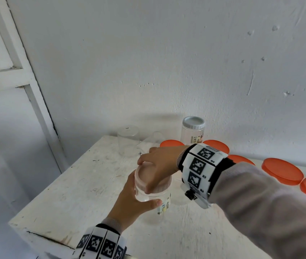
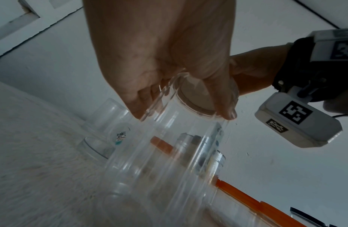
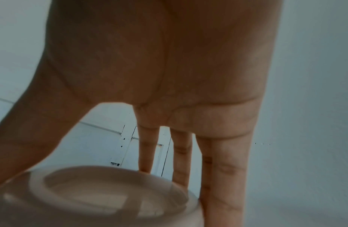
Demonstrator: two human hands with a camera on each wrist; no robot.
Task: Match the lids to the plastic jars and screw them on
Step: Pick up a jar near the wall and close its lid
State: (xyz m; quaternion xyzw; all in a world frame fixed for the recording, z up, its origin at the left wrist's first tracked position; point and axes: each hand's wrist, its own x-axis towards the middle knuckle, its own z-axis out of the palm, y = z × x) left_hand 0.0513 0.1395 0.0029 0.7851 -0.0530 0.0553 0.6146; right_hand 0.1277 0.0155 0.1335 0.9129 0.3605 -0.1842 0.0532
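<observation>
While left hand [image 1: 129, 206] wraps clear jar [image 1: 159, 202] near table [image 1: 73, 193] middle, right hand [image 1: 159, 165] sits on top, fingers curled round pale lid [image 1: 144, 176]. Looks like mid screw-on, can't tell how far threaded. Next: keep jar steady, twist till snug, then grab another. Capped jar [image 1: 193, 130] at back, orange lids [image 1: 282, 171] off right, two bare jars [image 1: 128, 140] waiting.

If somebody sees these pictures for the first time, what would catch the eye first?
Probably the two hands at the table's middle: the left hand grips a clear jar while the right hand holds its pale lid from above. Next, the bright orange lids lying along the wall.
</observation>
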